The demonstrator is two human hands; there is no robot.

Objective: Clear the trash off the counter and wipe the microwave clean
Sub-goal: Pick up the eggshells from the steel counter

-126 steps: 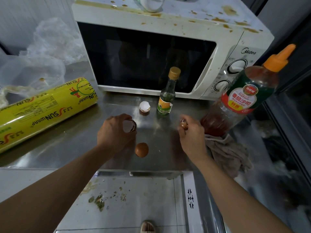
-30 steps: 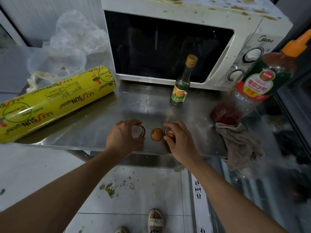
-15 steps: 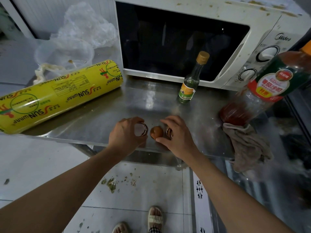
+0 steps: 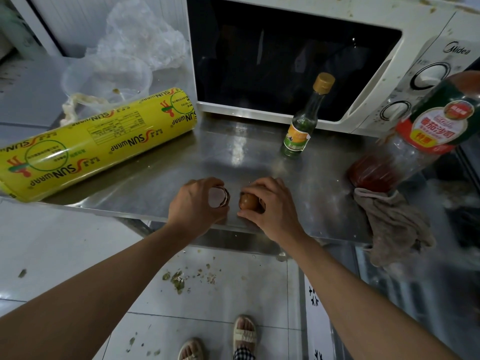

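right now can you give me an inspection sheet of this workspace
surface: steel counter, smeared, crumbs near front edge
job's things: brown eggshell; nested eggshell halves; microwave, splattered top; grey rag draped over counter edge
clutter: yellow cling wrap roll; small glass bottle; ketchup bottle; plastic bag and container
hands: left hand holds nested eggshell halves; right hand grips brown eggshell
cables: nothing seen
surroundings: tiled floor, food scraps

Both arms stretched forward, bare, hands close side by side. Left hand (image 4: 193, 203) curled round nested eggshell halves (image 4: 219, 198) — thumb and fingers bent. Right hand (image 4: 270, 206) cupped over a brown eggshell (image 4: 248, 202) — fingers curved down, thumb underneath.
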